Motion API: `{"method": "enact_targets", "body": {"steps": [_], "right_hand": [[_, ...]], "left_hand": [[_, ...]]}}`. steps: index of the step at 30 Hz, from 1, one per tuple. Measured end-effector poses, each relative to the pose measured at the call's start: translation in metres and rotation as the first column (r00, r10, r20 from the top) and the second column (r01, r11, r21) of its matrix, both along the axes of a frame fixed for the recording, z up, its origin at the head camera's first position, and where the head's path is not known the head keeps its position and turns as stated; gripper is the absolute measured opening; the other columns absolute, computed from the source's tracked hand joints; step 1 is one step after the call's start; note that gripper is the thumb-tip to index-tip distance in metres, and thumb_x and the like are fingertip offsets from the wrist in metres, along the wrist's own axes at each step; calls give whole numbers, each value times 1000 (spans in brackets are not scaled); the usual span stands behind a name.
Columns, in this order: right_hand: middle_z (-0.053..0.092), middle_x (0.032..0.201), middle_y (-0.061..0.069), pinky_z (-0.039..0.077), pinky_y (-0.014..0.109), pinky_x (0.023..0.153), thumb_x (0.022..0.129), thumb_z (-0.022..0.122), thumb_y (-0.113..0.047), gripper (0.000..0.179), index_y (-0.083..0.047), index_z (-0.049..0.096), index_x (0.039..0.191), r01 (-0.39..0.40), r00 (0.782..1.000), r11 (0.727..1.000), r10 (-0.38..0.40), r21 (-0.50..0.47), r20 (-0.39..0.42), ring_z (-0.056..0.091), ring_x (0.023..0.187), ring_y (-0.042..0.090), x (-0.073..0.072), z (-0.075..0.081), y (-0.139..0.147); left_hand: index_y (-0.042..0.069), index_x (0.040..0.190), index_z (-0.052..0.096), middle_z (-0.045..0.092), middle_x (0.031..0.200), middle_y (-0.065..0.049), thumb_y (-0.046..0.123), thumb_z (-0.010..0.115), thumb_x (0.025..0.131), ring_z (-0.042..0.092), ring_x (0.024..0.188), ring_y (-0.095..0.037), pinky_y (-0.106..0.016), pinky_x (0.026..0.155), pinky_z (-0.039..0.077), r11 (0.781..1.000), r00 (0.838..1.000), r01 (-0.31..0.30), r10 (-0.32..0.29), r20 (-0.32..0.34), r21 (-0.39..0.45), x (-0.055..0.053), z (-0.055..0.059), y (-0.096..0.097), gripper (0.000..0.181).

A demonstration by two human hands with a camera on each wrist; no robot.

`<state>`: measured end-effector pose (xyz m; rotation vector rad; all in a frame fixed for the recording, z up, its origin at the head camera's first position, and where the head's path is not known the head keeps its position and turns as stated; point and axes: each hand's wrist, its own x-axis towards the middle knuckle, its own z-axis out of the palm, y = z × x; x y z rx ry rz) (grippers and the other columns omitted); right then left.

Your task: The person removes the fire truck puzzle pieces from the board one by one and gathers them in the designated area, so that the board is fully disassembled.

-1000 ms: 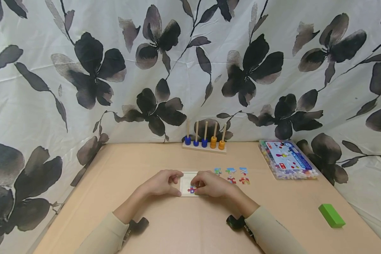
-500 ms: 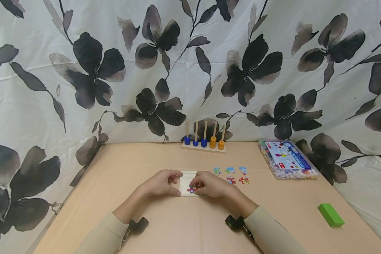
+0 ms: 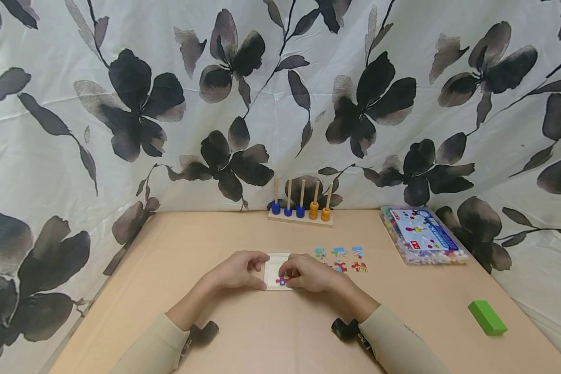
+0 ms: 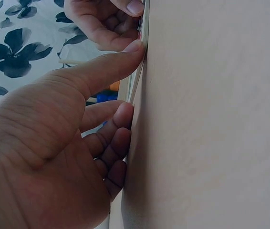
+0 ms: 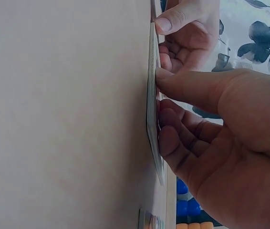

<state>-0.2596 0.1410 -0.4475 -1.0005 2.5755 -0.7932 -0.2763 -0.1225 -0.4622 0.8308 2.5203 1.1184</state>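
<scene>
A small pale puzzle tray [image 3: 272, 265] lies flat on the table between both hands. My left hand [image 3: 237, 269] holds its left side, thumb at the near corner and fingers toward the far one; the left wrist view shows the thumb against the tray's edge [image 4: 137, 81]. Inside the tray, near its front, is a red and purple jigsaw piece [image 3: 281, 281]. The right hand [image 3: 314, 273] reaches over the tray's right part and pinches this piece, partly covering it. In the right wrist view the thumb and curled fingers sit at the tray's top, hiding the piece.
Several loose jigsaw pieces [image 3: 339, 252] lie in rows just right of the tray. Behind stands a wooden peg counter [image 3: 301, 219] with blue and orange beads. A box of beads [image 3: 423, 236] is at the back right, a green block [image 3: 488, 318] at the right.
Both hands stay practically where they were, at the tray. The jigsaw piece under the right fingers shifts very slightly to the left; the slight shift of the whole view comes from the head.
</scene>
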Motion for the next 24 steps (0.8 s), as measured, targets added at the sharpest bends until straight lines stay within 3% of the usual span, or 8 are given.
{"method": "enact_targets", "body": {"steps": [9, 24], "right_hand": [[62, 103, -4, 48, 25, 83, 97, 74, -13, 19, -18, 71, 114, 13, 1000, 1000, -13, 7, 10, 56, 92, 13, 1, -1, 0], [64, 95, -2, 47, 25, 77, 97, 74, -12, 20, -19, 65, 113, -8, 1000, 1000, 8, -24, 9, 55, 84, 10, 0, -3, 1]], "left_hand": [[3, 133, 65, 63, 99, -5, 20, 94, 75, 55, 89, -18, -25, 79, 43, 1000, 1000, 2, -2, -11, -4, 1, 1, 0, 67], [4, 133, 65, 63, 100, -5, 20, 94, 75, 55, 90, -18, -26, 79, 44, 1000, 1000, 1, -1, 6, 8, 1, -1, 1, 66]]}}
